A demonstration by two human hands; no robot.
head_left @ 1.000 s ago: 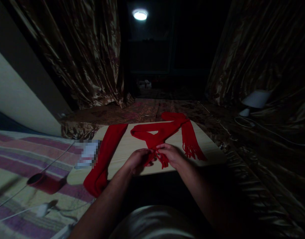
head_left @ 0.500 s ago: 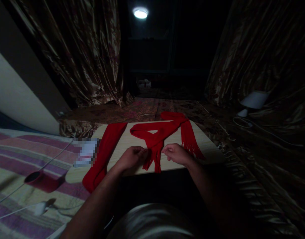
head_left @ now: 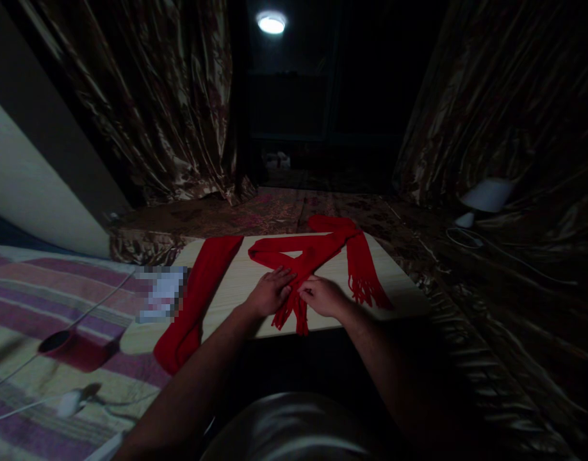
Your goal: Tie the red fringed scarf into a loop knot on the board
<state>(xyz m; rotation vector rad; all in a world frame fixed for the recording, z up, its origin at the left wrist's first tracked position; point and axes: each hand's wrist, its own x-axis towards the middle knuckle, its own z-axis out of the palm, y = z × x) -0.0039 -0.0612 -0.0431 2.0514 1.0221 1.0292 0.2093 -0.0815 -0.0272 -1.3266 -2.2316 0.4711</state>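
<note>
A red fringed scarf lies on a small wooden table, looped and crossed over itself. One fringed end points toward me and the other hangs to the right. My left hand rests on the scarf just below the crossing, its fingers stretched out. My right hand is at the scarf's right edge there, fingers curled in a pinch that seems to hold the cloth; the fingertips are partly hidden. Along the table's left side runs a folded red knitted strip; whether it joins the scarf is unclear.
A blurred pale packet sits at the table's left edge. On the striped bedding are a red cylindrical container, a white plug and cables. A white lamp stands at right. Patterned curtains hang behind.
My left hand has come up and right, its fingers now laid flat on the scarf. My right hand has shifted left onto the scarf's edge. The view has moved slightly.
</note>
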